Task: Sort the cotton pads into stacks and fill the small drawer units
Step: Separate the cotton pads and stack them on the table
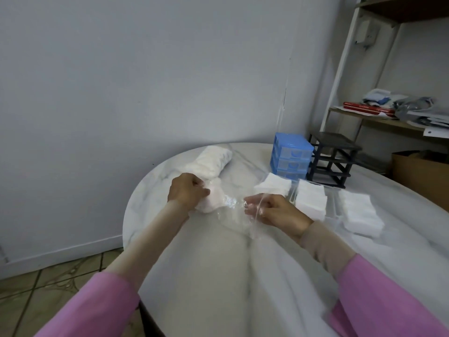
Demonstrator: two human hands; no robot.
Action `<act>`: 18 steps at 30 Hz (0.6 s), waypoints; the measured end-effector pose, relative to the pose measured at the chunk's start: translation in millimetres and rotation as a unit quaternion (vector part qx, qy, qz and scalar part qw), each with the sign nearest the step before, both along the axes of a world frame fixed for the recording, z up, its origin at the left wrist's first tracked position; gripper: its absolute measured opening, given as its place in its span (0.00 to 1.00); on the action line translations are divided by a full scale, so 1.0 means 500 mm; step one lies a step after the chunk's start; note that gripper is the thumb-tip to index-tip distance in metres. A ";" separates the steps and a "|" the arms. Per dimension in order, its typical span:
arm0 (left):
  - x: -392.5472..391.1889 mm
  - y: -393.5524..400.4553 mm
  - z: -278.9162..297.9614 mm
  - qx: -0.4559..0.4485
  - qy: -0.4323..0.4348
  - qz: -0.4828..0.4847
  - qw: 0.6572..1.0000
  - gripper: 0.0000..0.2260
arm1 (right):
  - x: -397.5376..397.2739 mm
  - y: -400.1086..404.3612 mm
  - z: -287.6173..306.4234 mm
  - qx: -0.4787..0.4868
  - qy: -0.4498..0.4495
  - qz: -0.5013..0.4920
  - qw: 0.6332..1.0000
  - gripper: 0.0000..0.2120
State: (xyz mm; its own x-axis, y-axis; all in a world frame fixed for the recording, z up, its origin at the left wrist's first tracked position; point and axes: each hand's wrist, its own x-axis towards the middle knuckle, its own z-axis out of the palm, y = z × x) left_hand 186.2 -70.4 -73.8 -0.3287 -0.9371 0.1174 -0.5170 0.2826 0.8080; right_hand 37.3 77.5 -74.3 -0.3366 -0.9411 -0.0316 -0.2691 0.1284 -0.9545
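Nearest to me, my pink sleeves [102, 300] frame the marble table [218, 276], both forearms reaching forward over it. At the left, my left hand [185, 190] is curled tight around the bunched end of a clear plastic bag [228, 210] that holds cotton pads; the grip appears meant to anchor the pack. Beyond that hand, far left on the table, a second, sealed pack of pads [212, 161] lies on its side, untouched. Centre-right, my right hand [272, 210] pinches the loose film of the bag with fingers curled, pulling away from the left hand, evidently to tear or stretch the wrap open. Just right of it, three stacks of white pads [311, 203] sit side by side, near the clear drawers pulled out for filling; the drawers themselves are hard to make out. Far right, the blue drawer unit [291, 155] stands beside the black drawer frame [332, 159], which looks emptied of drawers. Judgement: sorting is partly done, filling not yet begun.
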 end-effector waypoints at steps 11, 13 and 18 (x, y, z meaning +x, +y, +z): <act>-0.010 0.037 0.014 -0.006 0.163 -0.068 0.984 0.11 | 0.003 0.011 -0.005 -0.023 0.020 0.051 0.998 0.27; -0.013 0.048 0.019 -0.007 0.181 -0.088 0.979 0.10 | 0.003 0.017 -0.001 -0.034 0.066 0.039 0.996 0.22; -0.017 0.059 0.028 0.010 0.230 -0.129 0.965 0.14 | -0.007 0.026 0.004 -0.073 0.055 0.019 0.996 0.17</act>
State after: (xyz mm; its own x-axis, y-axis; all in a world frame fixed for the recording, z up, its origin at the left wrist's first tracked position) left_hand 177.8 -41.0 -59.9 -0.4681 -0.8348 0.2898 -0.0176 0.3366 0.9415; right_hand 33.7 90.4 -72.1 -0.2942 -0.9453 0.1410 -0.3759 -0.0212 -0.9264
